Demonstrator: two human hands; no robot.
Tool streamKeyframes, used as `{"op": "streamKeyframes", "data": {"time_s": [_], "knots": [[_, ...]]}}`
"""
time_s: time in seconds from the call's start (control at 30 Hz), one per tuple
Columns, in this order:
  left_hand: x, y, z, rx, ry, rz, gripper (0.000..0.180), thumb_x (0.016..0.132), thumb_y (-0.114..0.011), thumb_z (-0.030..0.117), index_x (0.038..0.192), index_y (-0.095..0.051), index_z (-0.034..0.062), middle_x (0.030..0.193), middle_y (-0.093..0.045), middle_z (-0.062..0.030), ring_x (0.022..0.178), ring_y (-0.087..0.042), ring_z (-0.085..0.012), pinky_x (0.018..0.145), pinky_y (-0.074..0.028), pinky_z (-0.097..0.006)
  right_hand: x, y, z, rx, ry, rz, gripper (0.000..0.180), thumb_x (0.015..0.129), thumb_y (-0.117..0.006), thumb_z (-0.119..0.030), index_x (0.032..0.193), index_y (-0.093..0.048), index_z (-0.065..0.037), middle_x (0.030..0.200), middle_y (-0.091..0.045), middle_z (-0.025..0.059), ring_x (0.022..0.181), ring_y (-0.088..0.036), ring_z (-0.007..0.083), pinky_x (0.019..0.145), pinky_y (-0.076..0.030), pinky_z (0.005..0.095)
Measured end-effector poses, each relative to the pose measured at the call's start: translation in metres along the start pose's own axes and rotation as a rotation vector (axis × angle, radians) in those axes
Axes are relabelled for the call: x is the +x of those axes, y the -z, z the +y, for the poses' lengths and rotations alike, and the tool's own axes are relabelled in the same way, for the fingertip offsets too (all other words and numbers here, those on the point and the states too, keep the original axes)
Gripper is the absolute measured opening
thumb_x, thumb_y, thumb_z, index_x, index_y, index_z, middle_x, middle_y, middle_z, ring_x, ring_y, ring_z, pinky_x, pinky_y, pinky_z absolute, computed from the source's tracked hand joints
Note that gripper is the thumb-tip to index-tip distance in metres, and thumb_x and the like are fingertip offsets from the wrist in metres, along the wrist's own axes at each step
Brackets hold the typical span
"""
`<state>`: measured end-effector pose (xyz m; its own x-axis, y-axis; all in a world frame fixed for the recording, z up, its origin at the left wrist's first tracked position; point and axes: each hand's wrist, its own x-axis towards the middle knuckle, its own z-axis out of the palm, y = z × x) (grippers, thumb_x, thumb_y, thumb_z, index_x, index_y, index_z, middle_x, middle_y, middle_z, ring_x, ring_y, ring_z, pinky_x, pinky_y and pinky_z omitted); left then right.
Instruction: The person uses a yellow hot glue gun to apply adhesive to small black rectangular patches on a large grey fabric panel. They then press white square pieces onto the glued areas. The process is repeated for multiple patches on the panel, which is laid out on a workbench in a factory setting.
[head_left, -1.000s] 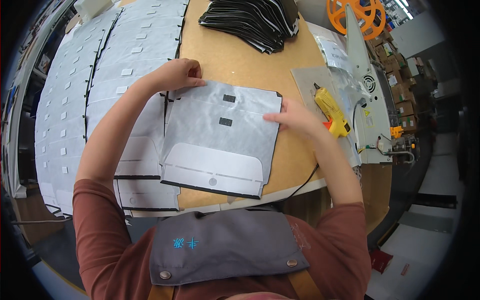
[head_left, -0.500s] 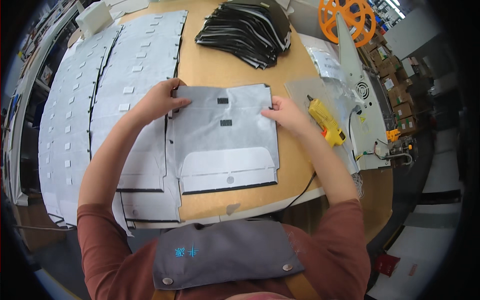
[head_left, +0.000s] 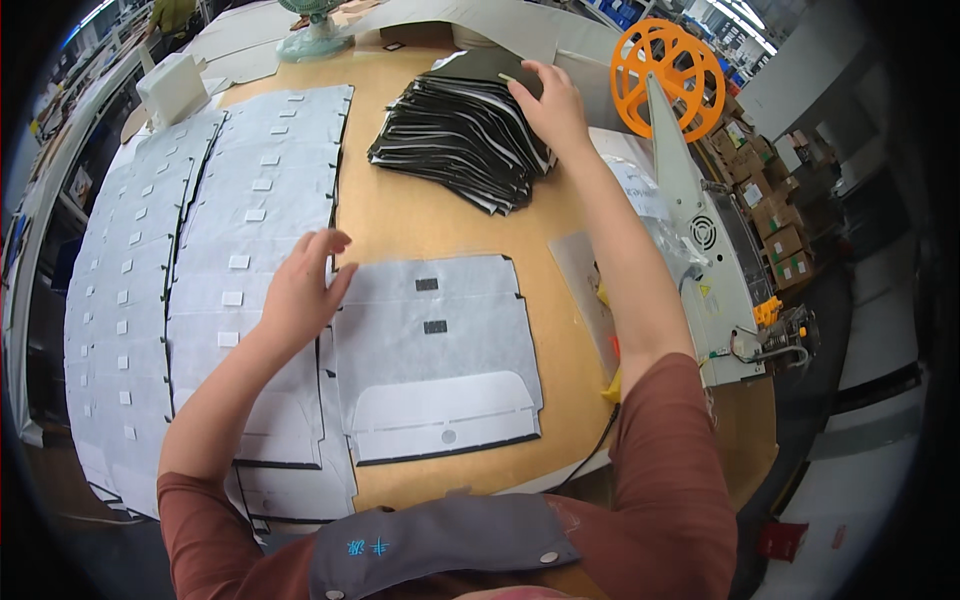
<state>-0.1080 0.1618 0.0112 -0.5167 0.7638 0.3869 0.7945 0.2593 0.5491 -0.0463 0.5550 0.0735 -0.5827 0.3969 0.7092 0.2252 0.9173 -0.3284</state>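
My right hand [head_left: 556, 108] is at the far right corner of a stack of black folded panels [head_left: 450, 135], thumb and fingers apart around the top piece's edge. Lower left, my left hand [head_left: 303, 290] hovers with spread fingers over the inner edge of the laid-out white sheets [head_left: 262, 210], holding nothing. Right beside it, a grey-white panel [head_left: 440, 350] lies flat on the table, with two dark patches and a white pocket-shaped piece near its black lower edge. Behind my right forearm a yellow glue gun [head_left: 611, 388] is mostly hidden.
A pale machine [head_left: 715, 300] with an orange reel [head_left: 670, 80] stands along the right edge. At the back are a small green fan [head_left: 312, 30] and a white box-like object [head_left: 172, 90]. A black cord [head_left: 600, 440] runs over the table's front edge.
Both hands have let go of the grey-white panel, which now lies alone. My right hand has reached far forward to the black stack; my left has moved slightly off the panel's corner.
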Motion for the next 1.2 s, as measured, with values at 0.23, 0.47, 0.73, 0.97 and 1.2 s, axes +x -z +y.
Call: {"op": "streamKeyframes", "data": {"time_s": [0.23, 0.47, 0.73, 0.97, 1.2], "knots": [[-0.012, 0.016, 0.014, -0.031, 0.034, -0.083, 0.021, 0.088, -0.067, 0.012, 0.107, -0.059, 0.0070, 0.106, -0.062, -0.0090, 0.089, -0.063, -0.0265, 0.071, -0.051, -0.036, 0.043, -0.046, 0.002, 0.202, -0.259, -0.494, 0.081, 0.075, -0.078, -0.049, 0.140, -0.052, -0.008, 0.139, -0.053, 0.0209, 0.129, -0.051, 0.0301, 0.105, -0.042, 0.0374], [-0.014, 0.011, 0.002, -0.074, -0.048, -0.036, 0.014, 0.087, -0.067, 0.010, 0.100, -0.060, 0.0071, 0.108, -0.062, -0.0076, 0.082, -0.064, -0.0254, 0.068, -0.051, -0.034, 0.042, -0.050, -0.007, -0.086, -0.248, -0.452, 0.055, 0.086, -0.062, -0.050, 0.131, -0.062, -0.019, 0.123, -0.067, 0.0112, 0.113, -0.063, 0.0280, 0.102, -0.039, 0.0451], [-0.016, 0.018, 0.005, -0.094, -0.006, -0.079, 0.013, 0.086, -0.067, 0.005, 0.098, -0.062, 0.0048, 0.109, -0.062, -0.0097, 0.095, -0.063, -0.0264, 0.076, -0.050, -0.034, 0.051, -0.041, -0.003, -0.294, -0.087, -0.311, 0.045, 0.096, -0.044, -0.055, 0.114, -0.072, -0.025, 0.106, -0.072, 0.0080, 0.106, -0.065, 0.0279, 0.102, -0.033, 0.0541], [-0.023, 0.023, 0.010, -0.073, -0.048, -0.011, 0.015, 0.087, -0.067, 0.009, 0.101, -0.061, 0.0063, 0.107, -0.063, -0.0061, 0.062, -0.056, -0.0204, 0.059, -0.047, -0.031, 0.070, 0.021, -0.015, -0.474, 0.141, 0.338, 0.038, 0.101, -0.044, -0.045, 0.106, -0.073, -0.021, 0.088, -0.073, 0.0079, 0.081, -0.069, 0.0264, 0.090, -0.044, 0.0451], [-0.051, 0.055, 0.011, -0.332, 0.185, 0.129, 0.026, 0.097, -0.059, 0.014, 0.121, -0.059, 0.0053, 0.106, -0.069, -0.0069, 0.069, -0.056, -0.0112, 0.062, -0.046, -0.025, 0.007, 0.154, -0.139, 0.322, 0.156, -0.177, 0.027, 0.100, -0.057, -0.021, 0.099, -0.069, 0.004, 0.086, -0.070, 0.0041, 0.081, -0.062, 0.0107, 0.073, -0.048, 0.0257]]}}
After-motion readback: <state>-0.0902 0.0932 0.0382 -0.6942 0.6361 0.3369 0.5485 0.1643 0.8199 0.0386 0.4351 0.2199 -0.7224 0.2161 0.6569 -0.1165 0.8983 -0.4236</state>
